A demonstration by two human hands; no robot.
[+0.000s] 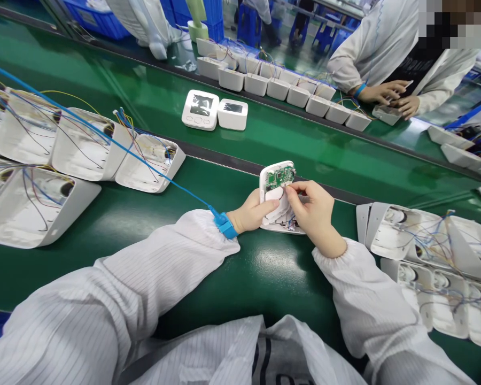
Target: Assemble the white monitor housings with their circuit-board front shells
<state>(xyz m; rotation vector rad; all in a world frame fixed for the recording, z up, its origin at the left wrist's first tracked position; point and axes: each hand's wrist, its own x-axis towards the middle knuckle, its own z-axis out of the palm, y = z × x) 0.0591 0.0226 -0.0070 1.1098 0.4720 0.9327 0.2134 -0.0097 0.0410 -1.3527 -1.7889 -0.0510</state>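
White housing (279,215) containing a green circuit board (279,175) is clamped in the left hand (253,211); the right hand (315,211) is pinched together at the board's lower edge, any held part indistinct. Uncovered shells (80,155) left of the left hand contain coloured wires (128,118).

Bright light whitens the green worktop (278,262) on the near side of the circuit board (279,176) (a soft-edged glare); blue stools (248,25) far beyond that board look blurred.
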